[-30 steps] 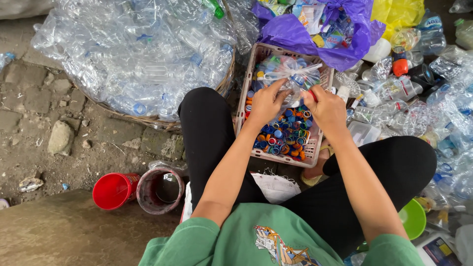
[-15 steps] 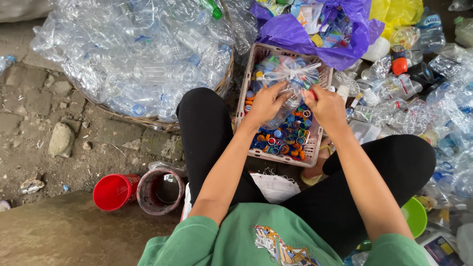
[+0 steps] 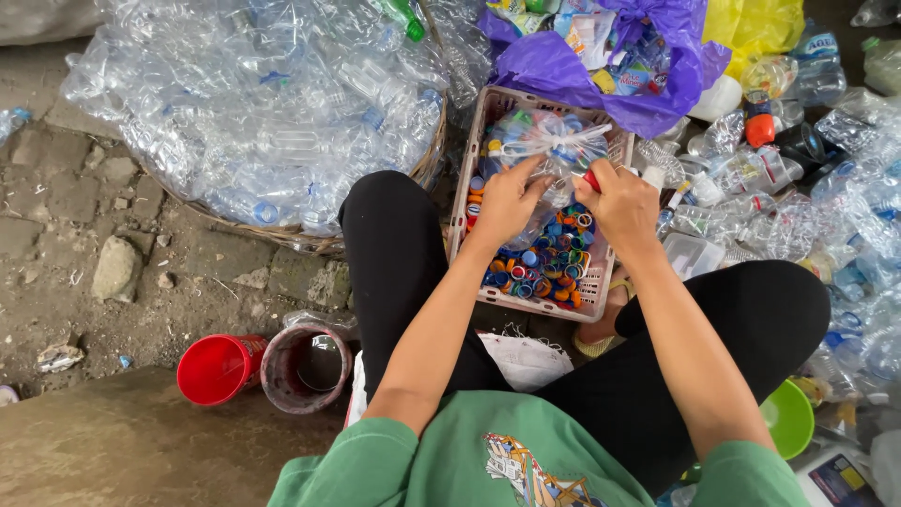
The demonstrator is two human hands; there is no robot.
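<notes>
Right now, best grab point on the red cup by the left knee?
Probably the red cup's rim. It lies tipped with its mouth facing up and right, beside the dirty round pot, so come from above-left, where the ground is bare.

Outdoor plastic-sorting spot, probably a recycling yard.
Crushed clear plastic bottles [image 3: 263,122] heap over a woven basket on bare dirt ground [image 3: 84,244]; a pink crate [image 3: 540,305] holds sorted coloured bottle caps [image 3: 549,268]; a purple bag [image 3: 601,66] holds wrappers.
</notes>
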